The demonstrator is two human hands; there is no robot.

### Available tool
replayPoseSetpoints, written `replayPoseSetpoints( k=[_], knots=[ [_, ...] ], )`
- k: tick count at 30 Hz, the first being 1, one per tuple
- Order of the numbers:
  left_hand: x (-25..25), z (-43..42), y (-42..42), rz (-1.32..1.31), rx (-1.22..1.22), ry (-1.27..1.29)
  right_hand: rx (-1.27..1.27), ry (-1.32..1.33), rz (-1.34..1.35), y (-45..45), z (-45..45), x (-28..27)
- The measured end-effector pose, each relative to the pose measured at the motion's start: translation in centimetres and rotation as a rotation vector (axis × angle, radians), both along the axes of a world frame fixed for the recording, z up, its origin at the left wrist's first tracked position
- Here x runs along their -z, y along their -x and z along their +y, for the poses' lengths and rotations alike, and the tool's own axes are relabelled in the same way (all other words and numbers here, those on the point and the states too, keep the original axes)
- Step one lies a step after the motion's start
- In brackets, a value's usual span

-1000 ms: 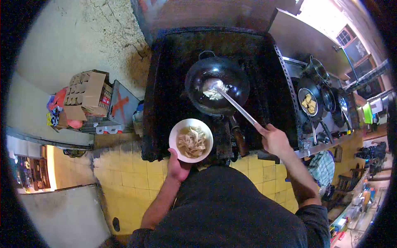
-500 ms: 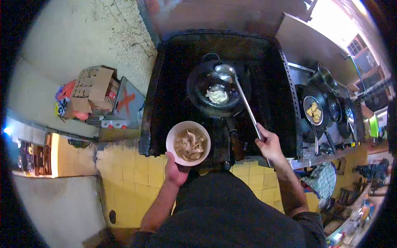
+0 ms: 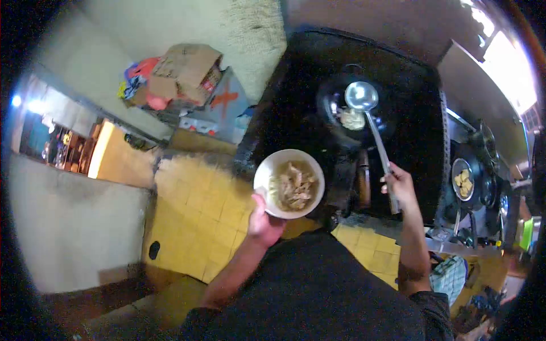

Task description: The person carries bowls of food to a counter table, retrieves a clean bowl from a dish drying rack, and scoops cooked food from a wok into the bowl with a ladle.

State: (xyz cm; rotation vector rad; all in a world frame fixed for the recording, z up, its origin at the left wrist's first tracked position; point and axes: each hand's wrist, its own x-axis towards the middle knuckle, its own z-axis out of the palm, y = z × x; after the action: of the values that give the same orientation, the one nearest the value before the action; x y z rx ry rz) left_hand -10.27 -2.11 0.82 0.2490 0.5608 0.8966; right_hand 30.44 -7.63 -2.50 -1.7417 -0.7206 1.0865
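Note:
My left hand (image 3: 265, 223) grips a white bowl (image 3: 264, 170) from below and the left, thumb at its rim. Brownish strips of food in liquid (image 3: 296, 186) fill part of the bowl. The handle of a long metal ladle (image 3: 379, 142) is in my right hand (image 3: 399, 184), fingers closed round it. Its shiny round head (image 3: 362, 96) hangs over a dark wok (image 3: 330, 108) on the stove. A pale, whitish lump of food (image 3: 352, 119) lies in the wok, partly covered by the ladle. The wok's wooden handle (image 3: 364, 181) points toward me.
The black stove (image 3: 409, 85) surrounds the wok. A strainer with yellowish pieces (image 3: 463, 183) rests among dark pans at right. Leftward, a cardboard box (image 3: 187, 65) sits above a grey panel with a red cross (image 3: 224, 99). Yellow tiles (image 3: 193, 193) cover the floor.
My view has swung left, so the stove appears farther right. The ladle head has shifted from the wok's far side to over the pale food. Both hands keep their holds.

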Motion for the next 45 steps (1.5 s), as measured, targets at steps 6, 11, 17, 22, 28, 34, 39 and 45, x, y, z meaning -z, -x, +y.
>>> replayPoseSetpoints(
  k=[6,11,17,22,28,34,39,45],
  knots=[
    [-2.3,-2.0,8.4,0.030,-0.084,0.019,0.097,-0.246,-0.704,7.4,0.3,-6.7],
    [1.6,-2.9,18.4,0.014,-0.155,0.046,-0.321,-0.317,-0.339,26.3,3.1,-9.4],
    [-2.9,-10.0,32.3,0.078,-0.386,0.125,-0.789,-0.132,-0.036,46.4,2.6,-10.0],
    [7.7,-8.6,24.4,0.518,-0.747,0.073,-1.389,-0.144,-0.005,42.3,13.3,0.9],
    [3.5,-23.0,26.7,0.334,-1.084,0.016,-1.887,-0.474,-0.085,57.8,6.4,-4.7],
    [0.5,-31.8,19.2,0.185,-1.738,0.260,-2.442,0.112,0.168,66.4,-2.2,-3.3],
    [2.7,-39.6,13.5,0.121,-2.050,0.384,-2.720,0.180,0.167,68.1,-14.1,-2.7],
    [5.6,-53.6,8.1,0.129,-2.266,0.253,-2.946,0.204,0.032,67.9,-30.9,-1.3]
  ],
)
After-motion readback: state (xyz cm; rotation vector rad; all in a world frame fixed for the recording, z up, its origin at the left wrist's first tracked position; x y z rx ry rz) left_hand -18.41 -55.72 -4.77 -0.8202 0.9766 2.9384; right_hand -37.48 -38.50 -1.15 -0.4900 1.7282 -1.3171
